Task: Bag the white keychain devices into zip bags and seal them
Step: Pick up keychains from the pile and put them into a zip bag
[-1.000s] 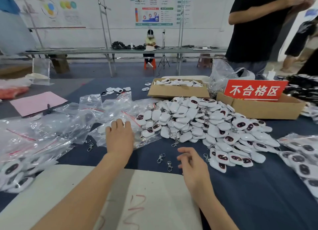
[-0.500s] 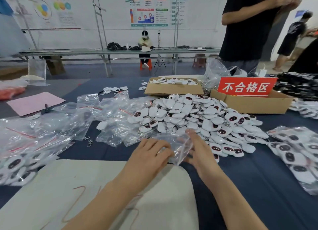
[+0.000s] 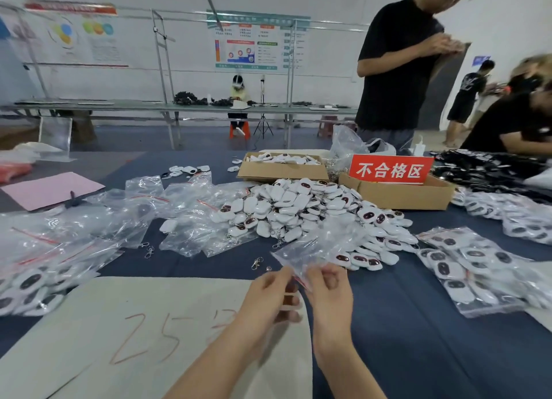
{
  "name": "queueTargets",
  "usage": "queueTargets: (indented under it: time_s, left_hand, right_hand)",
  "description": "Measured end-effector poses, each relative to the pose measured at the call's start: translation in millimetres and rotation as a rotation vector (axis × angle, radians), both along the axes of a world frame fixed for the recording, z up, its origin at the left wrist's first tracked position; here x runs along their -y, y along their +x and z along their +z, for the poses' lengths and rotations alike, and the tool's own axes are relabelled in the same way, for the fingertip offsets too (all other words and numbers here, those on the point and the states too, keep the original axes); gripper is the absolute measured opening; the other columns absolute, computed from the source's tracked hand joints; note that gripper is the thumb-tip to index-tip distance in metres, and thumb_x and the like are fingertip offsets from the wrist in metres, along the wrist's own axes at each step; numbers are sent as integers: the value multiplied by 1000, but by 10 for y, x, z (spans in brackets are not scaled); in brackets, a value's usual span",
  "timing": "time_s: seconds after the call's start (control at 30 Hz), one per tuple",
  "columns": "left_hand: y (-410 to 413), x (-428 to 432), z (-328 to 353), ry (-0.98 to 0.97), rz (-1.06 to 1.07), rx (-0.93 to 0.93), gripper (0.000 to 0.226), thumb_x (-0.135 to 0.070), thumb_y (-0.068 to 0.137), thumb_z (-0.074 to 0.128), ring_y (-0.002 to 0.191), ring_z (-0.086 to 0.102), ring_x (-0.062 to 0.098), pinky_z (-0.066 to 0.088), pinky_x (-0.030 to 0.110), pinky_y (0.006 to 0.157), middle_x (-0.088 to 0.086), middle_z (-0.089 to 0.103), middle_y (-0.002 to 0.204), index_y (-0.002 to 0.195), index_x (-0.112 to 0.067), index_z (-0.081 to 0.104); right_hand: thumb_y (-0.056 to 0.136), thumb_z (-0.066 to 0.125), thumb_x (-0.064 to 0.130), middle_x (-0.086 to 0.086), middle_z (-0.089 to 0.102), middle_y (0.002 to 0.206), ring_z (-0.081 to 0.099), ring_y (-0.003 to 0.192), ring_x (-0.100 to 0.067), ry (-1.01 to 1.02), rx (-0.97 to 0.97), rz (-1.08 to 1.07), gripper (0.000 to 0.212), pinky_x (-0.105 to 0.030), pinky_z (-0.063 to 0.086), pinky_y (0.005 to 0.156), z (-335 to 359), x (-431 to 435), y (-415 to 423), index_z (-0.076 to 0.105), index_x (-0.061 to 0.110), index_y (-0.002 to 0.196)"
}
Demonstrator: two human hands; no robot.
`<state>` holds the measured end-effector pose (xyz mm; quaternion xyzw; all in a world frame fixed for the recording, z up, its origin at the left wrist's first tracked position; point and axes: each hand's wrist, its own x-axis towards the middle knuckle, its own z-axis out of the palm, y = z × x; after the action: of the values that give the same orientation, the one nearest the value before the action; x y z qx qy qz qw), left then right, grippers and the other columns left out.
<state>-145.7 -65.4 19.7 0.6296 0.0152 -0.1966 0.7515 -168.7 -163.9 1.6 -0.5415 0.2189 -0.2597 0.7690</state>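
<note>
I have left hand (image 3: 268, 297) and right hand (image 3: 330, 291) pinching zip bag (image 3: 301, 252) by its near edge; white keychain devices (image 3: 304, 210) heaped just beyond, rightward.

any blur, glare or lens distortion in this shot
Head view: the wide-angle lens tilts the rack posts; the left hand and right hand pinching the zip bag look motion-smeared; the empty bags at left throw white glare; light is even, shadows soft.

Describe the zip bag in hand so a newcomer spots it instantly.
Start at the big pile of white keychain devices mid-table. At its near edge, the left hand and right hand pinch one clear zip bag. Unlike the loose bags lying to the left, it alone is held up.
</note>
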Motion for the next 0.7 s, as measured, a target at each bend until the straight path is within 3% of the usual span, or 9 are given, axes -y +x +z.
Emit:
queueTargets:
  time_s: [0.1, 0.2, 0.3, 0.4, 0.53, 0.6, 0.7]
  left_hand:
    - [6, 34, 21, 49, 11, 30, 18, -11, 100, 55, 60, 61, 24, 51, 27, 49, 21, 67, 78, 93, 3, 64]
    - [42, 4, -20, 131, 53, 50, 18, -3, 100, 53, 56, 53, 25, 50, 27, 46, 20, 58, 69, 84, 1, 59]
    - [58, -54, -55, 267, 68, 167, 10, 1, 99, 53, 52, 49, 18, 42, 25, 45, 14, 55, 70, 92, 4, 60]
    - [23, -88, -57, 321, -8, 220, 6, -7, 102, 52, 54, 50, 19, 39, 28, 47, 10, 58, 71, 104, -2, 55]
    - [159, -288, -93, 835, -40, 603, 19, -24, 102, 49, 95, 59, 17, 48, 35, 85, 3, 64, 107, 117, -17, 58]
    - [310, -366, -101, 902, 44, 665, 24, -26, 102, 48, 107, 56, 23, 46, 41, 94, 2, 61, 113, 122, -17, 58]
    - [625, -385, -132, 970, 88, 670, 29, -25, 102, 47, 114, 55, 27, 46, 44, 97, 6, 61, 119, 126, -15, 59]
  right_hand:
    - [93, 67, 10, -1, 72, 78, 66, 63, -4, -40, -65, 52, 3, -17, 50, 56, -28, -128, -211, 63, 10, 93]
    - [96, 63, 24, -6, 62, 85, 60, 66, -17, 19, -268, 125, 21, -28, 46, 50, -38, -124, -377, 61, 4, 104]
    - [98, 57, 23, -11, 54, 68, 48, 44, -22, 188, -340, 424, 29, -22, 33, 41, 171, -152, -486, 65, 0, 82]
    - [100, 54, 21, -7, 59, 62, 51, 43, -17, -107, -179, 535, 39, -21, 34, 38, 412, -132, -373, 68, 13, 64]
    - [101, 50, 27, 10, 68, 81, 60, 68, -3, -557, -49, 351, 23, -20, 49, 63, 560, 45, 116, 70, 24, 91]
    - [102, 49, 29, 12, 69, 91, 62, 80, -3, -760, -81, 340, 20, -25, 51, 75, 461, 117, 382, 68, 28, 103]
    - [102, 47, 29, 15, 67, 102, 61, 87, -6, -1020, -173, 369, 23, -28, 49, 80, 268, 190, 742, 65, 29, 117]
